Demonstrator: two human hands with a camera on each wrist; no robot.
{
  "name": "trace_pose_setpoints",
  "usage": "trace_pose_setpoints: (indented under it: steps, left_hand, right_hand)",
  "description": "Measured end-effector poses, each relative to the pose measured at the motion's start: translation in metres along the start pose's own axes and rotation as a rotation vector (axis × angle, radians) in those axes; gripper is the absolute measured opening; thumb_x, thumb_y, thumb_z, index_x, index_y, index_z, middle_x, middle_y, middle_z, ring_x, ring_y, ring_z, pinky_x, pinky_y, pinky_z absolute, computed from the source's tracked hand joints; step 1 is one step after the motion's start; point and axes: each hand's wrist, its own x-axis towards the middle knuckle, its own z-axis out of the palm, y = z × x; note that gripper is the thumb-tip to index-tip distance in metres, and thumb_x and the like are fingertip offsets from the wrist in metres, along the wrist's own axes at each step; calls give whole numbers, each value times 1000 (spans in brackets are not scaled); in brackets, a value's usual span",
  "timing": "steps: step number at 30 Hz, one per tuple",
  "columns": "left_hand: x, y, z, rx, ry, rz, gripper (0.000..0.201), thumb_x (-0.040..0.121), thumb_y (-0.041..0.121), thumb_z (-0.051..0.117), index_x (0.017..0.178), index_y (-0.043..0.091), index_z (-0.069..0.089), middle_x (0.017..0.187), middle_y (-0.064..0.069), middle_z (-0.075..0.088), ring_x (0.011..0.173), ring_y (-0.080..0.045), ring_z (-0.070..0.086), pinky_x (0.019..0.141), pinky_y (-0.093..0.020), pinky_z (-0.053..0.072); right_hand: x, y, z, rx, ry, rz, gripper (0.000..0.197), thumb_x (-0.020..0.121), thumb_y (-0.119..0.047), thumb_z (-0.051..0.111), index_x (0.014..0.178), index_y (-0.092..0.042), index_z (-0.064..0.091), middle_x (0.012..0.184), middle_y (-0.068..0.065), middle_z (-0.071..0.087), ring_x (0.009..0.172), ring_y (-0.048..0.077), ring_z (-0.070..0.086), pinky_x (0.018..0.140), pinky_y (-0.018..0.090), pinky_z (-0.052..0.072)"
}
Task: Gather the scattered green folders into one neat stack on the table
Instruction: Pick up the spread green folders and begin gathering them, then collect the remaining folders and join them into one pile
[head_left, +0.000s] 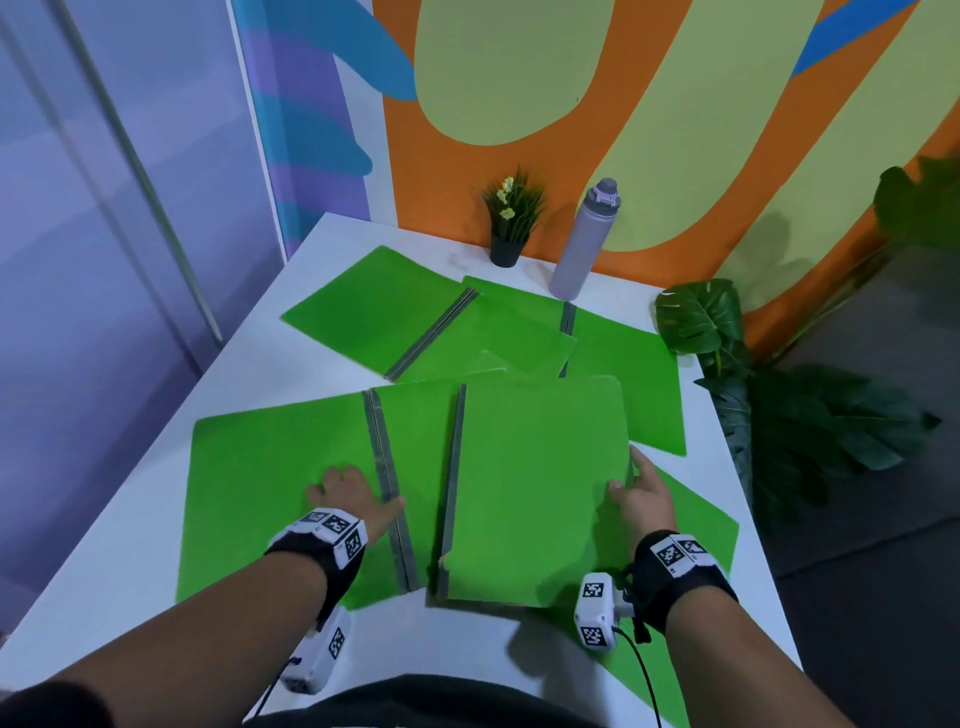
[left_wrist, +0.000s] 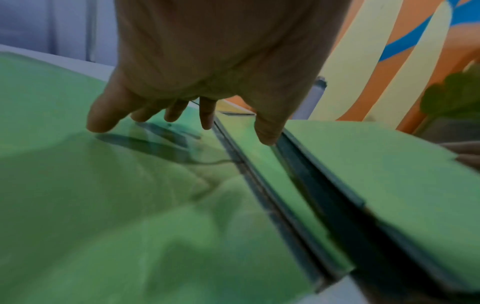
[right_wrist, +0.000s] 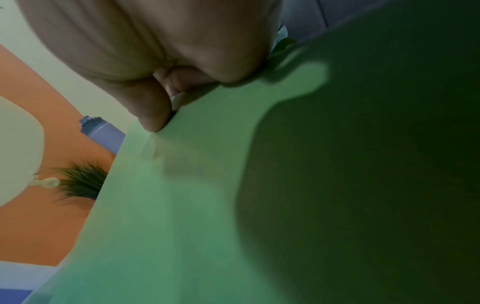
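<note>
Four green folders (head_left: 363, 312) (head_left: 623, 374) (head_left: 280, 467) (head_left: 540, 483) showing spines, one further green sheet (head_left: 701, 525), one bottle (head_left: 584, 244), one potted plant (head_left: 511, 218), one leafy plant (head_left: 810, 431)

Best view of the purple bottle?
Head view: the purple bottle stands whole and upright, nothing covering it. Left wrist shows a sliver behind the left hand; right wrist shows its cap end behind the green folder.

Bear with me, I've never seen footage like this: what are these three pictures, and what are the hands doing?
No machine here: a person wearing cameras. The wide picture comes from the head; the other two from each wrist, looking along the fingers. On the white table lie green folders, most spread open, with a purple bottle and a potted plant at the back. The left hand rests with spread fingers on an open folder beside its grey spine. The right hand pinches the right edge of the middle folder.
</note>
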Motion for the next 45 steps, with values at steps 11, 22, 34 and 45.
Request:
trace_pose_setpoints:
  steps: [11,22,34,45]
  left_hand:
    - [-6,-31,14,77,22,57,43,84,37,59,123,22,51,162,-5,12,147,-34,12,109,-66,28]
    - [-9,-61,-13,41,89,87,37,96,38,39,104,9,61,117,-12,51,93,-26,59,91,-42,54]
    - [-7,-27,-27,-251,182,141,34,93,17,49,85,-14,61,96,-26,64,64,-24,56,66,-33,56]
    - [-88,-6,-191,-560,930,465,32,94,4,43,126,5,40,108,-22,63,89,-43,60,76,-47,46]
  right_hand:
    - [-6,25,-1,-26,-23,-10,66,89,5,54,144,-25,35,144,21,41,74,18,58,68,33,53]
    - [-11,18,5,-42,-34,-43,65,90,1,55,145,-27,34,149,19,34,73,0,49,57,18,44]
    - [-4,9,3,49,-22,-56,63,89,0,56,143,-27,37,149,18,33,122,26,46,101,39,39]
    - [18,-26,-2,279,48,-36,61,92,-5,52,147,-22,29,156,6,25,141,29,27,113,54,22]
